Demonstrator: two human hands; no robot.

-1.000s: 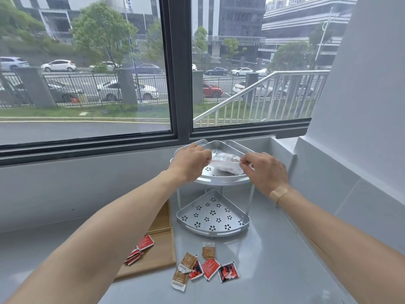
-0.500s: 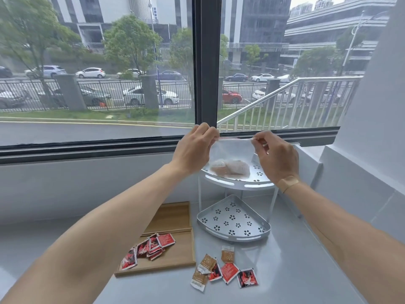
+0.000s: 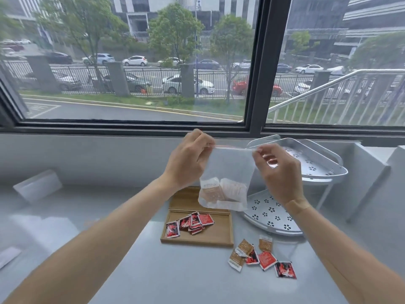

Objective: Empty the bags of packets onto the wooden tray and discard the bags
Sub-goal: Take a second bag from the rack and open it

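Left hand: the left hand [image 3: 188, 159] is raised above the desk, fingers curled, pinching the left end of the bag's red zip strip.
Right hand: the right hand [image 3: 278, 172] is at the same height, thumb and fingers pinching the right end of the strip; a beige plaster [image 3: 297, 206] sits on that wrist.
Bag: the clear plastic bag [image 3: 228, 172] hangs upright between the hands, above the far end of the tray; pale brown and white packets [image 3: 221, 191] lie bunched in its bottom.
Tray: the wooden tray [image 3: 219, 232] lies flat on the desk with a small heap of red packets [image 3: 190, 222] in its left part.
Loose packets: a cluster of brown and red packets [image 3: 260, 256] lies on the desk just right of the tray's near corner.
Rack: a two-tier metal corner rack [image 3: 306, 170] with flower-shaped holes stands at the right, beside the tray.
Desk: the grey desk [image 3: 153, 270] runs below a wide window [image 3: 135, 62] showing trees, parked cars and a fence; a flat clear bag [image 3: 37, 187] lies far left.
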